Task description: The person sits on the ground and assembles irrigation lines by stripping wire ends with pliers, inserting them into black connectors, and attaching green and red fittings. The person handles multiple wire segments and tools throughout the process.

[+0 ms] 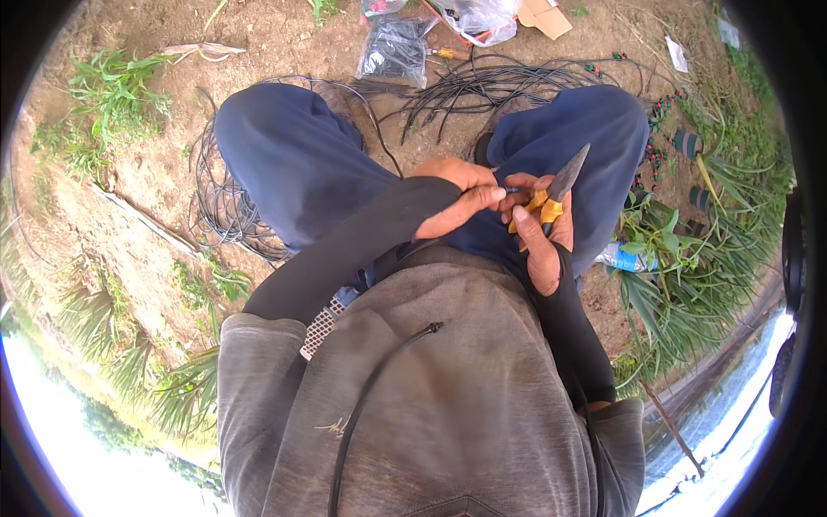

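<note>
Pinching a dark piece (pixel 515 190), the left hand (pixel 463 196) could lose it should the right hand (pixel 544 237), clasping yellow-handled pliers (pixel 551 209) (tip pointing outward), jolt.

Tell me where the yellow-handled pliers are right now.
Right of centre in the head view, the pliers are in the right hand, above the right trouser leg.

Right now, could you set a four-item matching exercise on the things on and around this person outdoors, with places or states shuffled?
Things:
1. yellow-handled metal pliers
2. flat clear plastic packet
3. brown cardboard piece
4. dark blue cloth trousers

Places or states:
A. filled with something black
B. over both bent knees
C. in the right hand
D. at the picture's top edge

Pairs: 1-C, 2-A, 3-D, 4-B.
</note>
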`<action>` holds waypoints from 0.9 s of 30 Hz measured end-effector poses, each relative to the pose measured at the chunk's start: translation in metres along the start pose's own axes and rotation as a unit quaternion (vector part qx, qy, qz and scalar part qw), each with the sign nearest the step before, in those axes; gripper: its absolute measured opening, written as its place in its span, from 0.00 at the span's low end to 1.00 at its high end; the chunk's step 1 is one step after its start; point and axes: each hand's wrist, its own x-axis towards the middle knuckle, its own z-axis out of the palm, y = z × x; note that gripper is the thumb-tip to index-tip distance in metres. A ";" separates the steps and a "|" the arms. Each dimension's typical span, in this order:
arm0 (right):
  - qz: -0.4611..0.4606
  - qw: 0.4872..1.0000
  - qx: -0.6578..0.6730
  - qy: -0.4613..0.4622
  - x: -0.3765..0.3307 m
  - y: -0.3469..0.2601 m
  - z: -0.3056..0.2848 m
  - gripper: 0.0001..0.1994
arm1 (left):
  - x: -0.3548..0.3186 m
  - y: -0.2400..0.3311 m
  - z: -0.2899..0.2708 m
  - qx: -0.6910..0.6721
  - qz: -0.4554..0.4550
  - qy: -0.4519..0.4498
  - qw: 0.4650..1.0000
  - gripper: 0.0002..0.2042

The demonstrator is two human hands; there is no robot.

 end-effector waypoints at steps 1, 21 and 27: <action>0.004 1.000 -0.022 0.018 0.008 -0.012 0.005 0.18 | 0.001 0.005 -0.001 -0.001 0.001 -0.035 0.999 0.15; -0.240 0.930 0.080 0.266 0.043 -0.069 -0.235 0.12 | -0.026 -0.037 -0.223 0.691 -0.117 0.256 0.666 0.10; -0.207 0.921 0.110 0.312 0.066 -0.042 -0.301 0.11 | -0.073 -0.043 -0.350 0.132 -0.353 0.354 0.856 0.12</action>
